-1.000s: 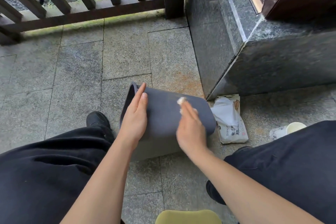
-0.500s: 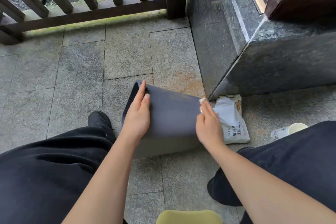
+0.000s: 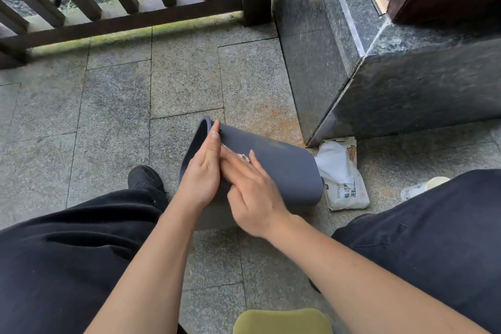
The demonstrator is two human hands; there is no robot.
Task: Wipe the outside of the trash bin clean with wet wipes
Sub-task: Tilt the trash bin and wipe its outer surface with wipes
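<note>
The left hand (image 3: 203,171) lies flat against the near side of the dark grey plastic trash bin (image 3: 282,168), fingers straight and pressed together, fingertips reaching up to the bin's open rim at the left end. It curls round nothing; the palm and straight fingers simply press on the wall and steady it. The left forearm comes up from the lower middle of the view, bare, above the black trouser leg (image 3: 67,260) on that side.

The right hand (image 3: 252,190) rests on the bin's upper wall just beside the left hand, the two touching at the fingers. Its fingers are stretched out and nearly straight, pointing up and to the left, and they press down on a small crumpled white wet wipe (image 3: 242,157), of which only a scrap shows between the fingers. The thumb is tucked low on the near side. The right forearm runs in from the lower right, crossing in front of the other trouser leg.

The bin lies on its side on the grey stone floor tiles (image 3: 116,106), mouth to the left and closed base to the right, between the person's knees. Just beside the base lies a white wet-wipe packet (image 3: 344,184) with a sheet pulled partly out, at the foot of a dark polished stone block (image 3: 406,84). A pale cup (image 3: 431,183) shows past the right knee, and a black shoe (image 3: 145,177) is left of the bin.
</note>
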